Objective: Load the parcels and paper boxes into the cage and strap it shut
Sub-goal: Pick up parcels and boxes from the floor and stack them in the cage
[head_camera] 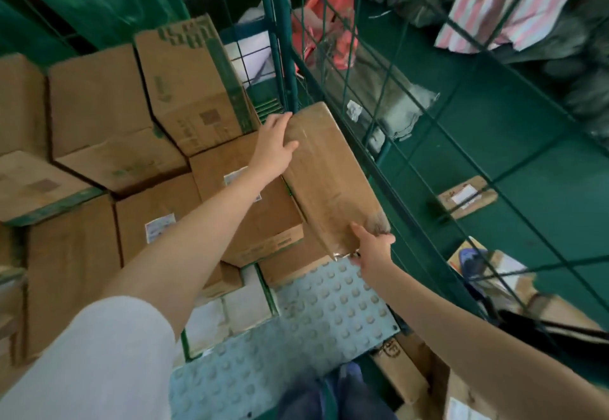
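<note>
The left hand (275, 142) presses flat-fingered on the parcel's (329, 172) far end. The right hand (372, 248) grips its near corner, beside the cage's (283, 57) right wall, over stacked boxes (108, 106).

Count, head view:
- hands: 2, left (275, 142) and right (372, 248)
- taped parcel (329, 175): 1
- brown cartons (95, 106) stacked: 6 countable, edges uncertain
- white labels (159, 226) on cartons: 2
- studded mat (329, 304): 1
- small parcel (466, 197) on the floor (527, 106): 1
</note>
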